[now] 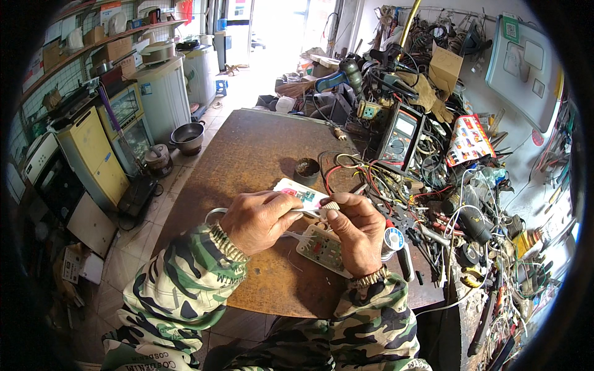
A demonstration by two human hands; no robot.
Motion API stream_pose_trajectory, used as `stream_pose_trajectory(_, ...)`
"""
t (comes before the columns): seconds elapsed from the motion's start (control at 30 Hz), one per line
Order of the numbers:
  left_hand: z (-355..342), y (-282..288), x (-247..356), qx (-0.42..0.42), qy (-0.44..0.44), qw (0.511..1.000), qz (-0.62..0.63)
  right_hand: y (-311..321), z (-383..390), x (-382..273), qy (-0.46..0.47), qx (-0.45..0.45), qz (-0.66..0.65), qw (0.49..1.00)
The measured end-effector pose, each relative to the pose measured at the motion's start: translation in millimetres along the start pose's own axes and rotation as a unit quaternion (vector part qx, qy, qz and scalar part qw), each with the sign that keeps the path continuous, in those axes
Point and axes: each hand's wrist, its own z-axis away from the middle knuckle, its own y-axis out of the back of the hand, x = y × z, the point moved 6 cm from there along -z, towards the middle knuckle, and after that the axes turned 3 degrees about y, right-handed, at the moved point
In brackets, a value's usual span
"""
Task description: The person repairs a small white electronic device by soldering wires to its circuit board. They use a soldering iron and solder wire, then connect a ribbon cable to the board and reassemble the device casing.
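Note:
Both my hands are closed in front of me, above the middle of the brown workbench (210, 161). My left hand (260, 219) pinches a white cable, part of which loops out beside the wrist. My right hand (357, 232) has thumb and fingertips closed on a small, cream, ribbed piece (330, 209); its exact kind is unclear. Just beyond the fingers lies a white plastic casing (286, 184) with a green circuit board, partly covered by the hands. Below them an open pale housing (322, 248) shows its inside, its right end hidden by my right hand.
A solder spool (393, 240) stands right of my right hand. A dark round tin (306, 170) sits farther back. Beyond it are tangled wires and a multimeter (399, 139). Tools and cables crowd the right side. A dark pot (187, 137) stands on the floor at left.

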Motion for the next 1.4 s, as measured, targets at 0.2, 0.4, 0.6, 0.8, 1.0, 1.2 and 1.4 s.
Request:
stream_pose_trajectory(0.2,1,-2,-1,-0.004,0.015,1.000,0.010,2,-2,2,0.013,0.009,-0.047,0.999)
stream_pose_trajectory(0.4,2,-2,-2,-0.009,0.008,1.000,0.018,-1,-2,1,0.030,0.007,-0.032,0.999)
stream_pose_trajectory(0.6,3,-6,-1,-0.011,0.018,1.000,0.023,-3,0,-2,0.045,0.003,-0.023,0.999)
stream_pose_trajectory(0.8,4,-9,1,-0.024,0.026,0.999,0.021,-6,2,-3,0.056,-0.010,0.003,0.998)
stream_pose_trajectory(1.0,8,-11,1,-0.030,0.049,0.996,0.062,-18,6,-6,0.084,-0.029,0.056,0.995)
stream_pose_trajectory(1.2,7,-13,6,-0.050,0.011,0.998,0.031,-17,8,3,0.028,-0.043,0.020,0.998)
stream_pose_trajectory(1.4,6,-12,5,-0.023,0.005,1.000,0.018,-25,7,-5,0.024,-0.009,0.019,0.999)
